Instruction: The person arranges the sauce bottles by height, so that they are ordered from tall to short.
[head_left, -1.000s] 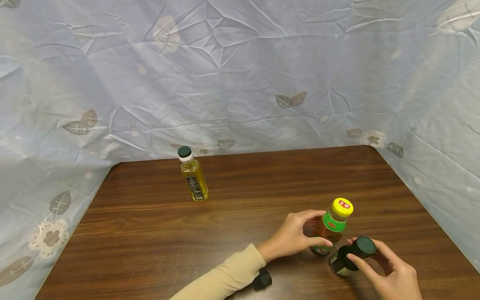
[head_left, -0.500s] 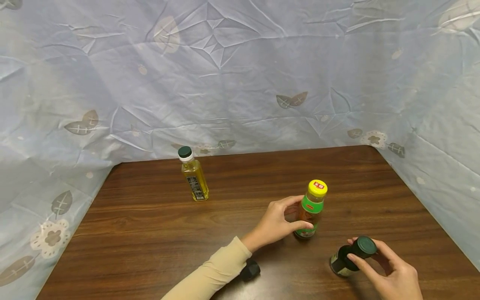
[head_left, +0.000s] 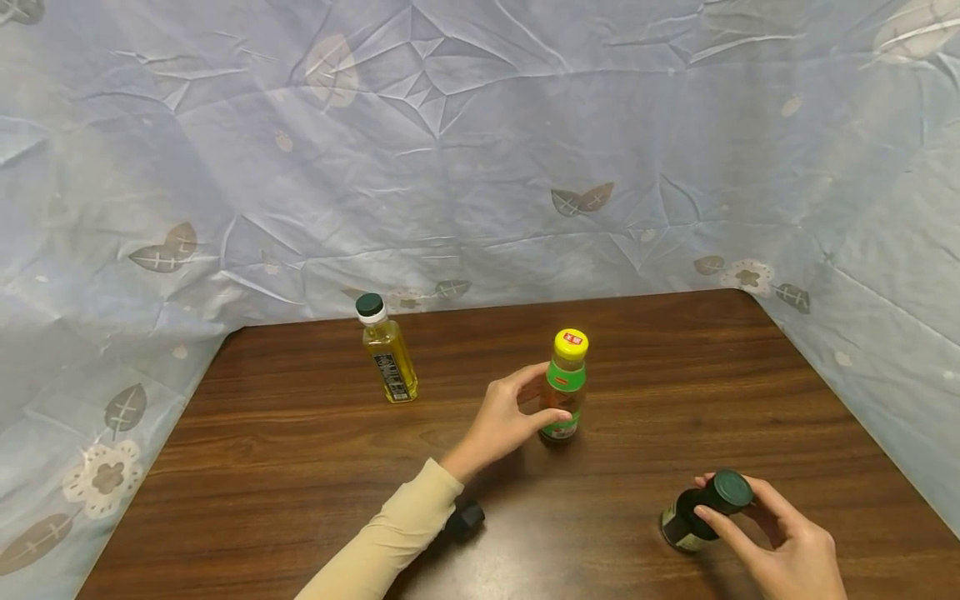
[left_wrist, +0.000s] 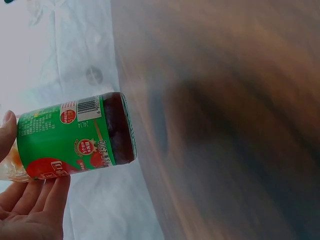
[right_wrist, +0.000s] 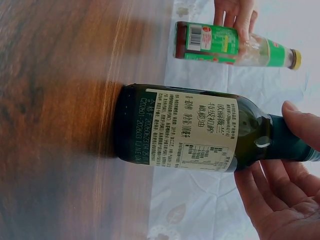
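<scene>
Near the middle of the table my left hand (head_left: pixel 501 423) grips a glass ketchup bottle (head_left: pixel 566 379) with a yellow cap and green labels. Its base is raised off the wood in the left wrist view, where the thumb and fingers wrap the upper part of the label (left_wrist: pixel 65 140). At the front right, my right hand (head_left: pixel 797 546) pinches a small dark green olive oil bottle (head_left: pixel 684 521) around its neck, just under the green cap (head_left: pixel 731 490). A cream label (right_wrist: pixel 195 130) faces the right wrist camera, and the bottle's base is right at the table surface.
Toward the back left stands a clear bottle of yellow oil (head_left: pixel 393 367) with a dark green and white cap and a black label. A patterned pale cloth (head_left: pixel 450 167) hangs behind and beside the brown wooden table (head_left: pixel 300 458). A black device (head_left: pixel 467 521) sits at the left wrist.
My left hand has carried the ketchup bottle leftward and farther back, away from the olive oil bottle. The right hand and its bottle have stayed in place.
</scene>
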